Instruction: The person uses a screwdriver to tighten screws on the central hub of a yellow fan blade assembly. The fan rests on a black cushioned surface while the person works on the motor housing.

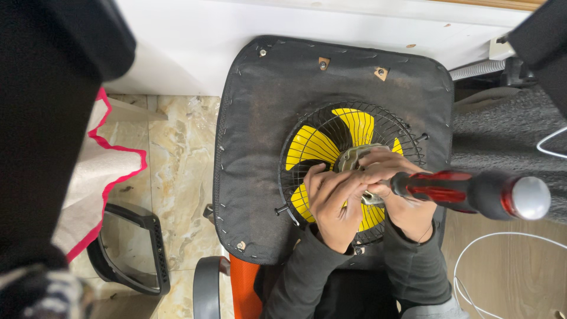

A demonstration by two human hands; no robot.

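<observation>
A small fan with yellow blades lies in a black wire guard on the black fabric underside of an upturned chair seat. Its grey metal motor hub faces up at the centre. My left hand curls over the hub's near side and grips it. My right hand sits beside it, closed around the front of a screwdriver with a red and black handle and a silver end cap. The screwdriver's tip is hidden behind my fingers at the hub.
A black armrest and an orange chair part lie on the marble floor tiles. A pink-edged cloth is at left. At right are a white cable, grey fabric and a corrugated hose. A white wall panel stands behind.
</observation>
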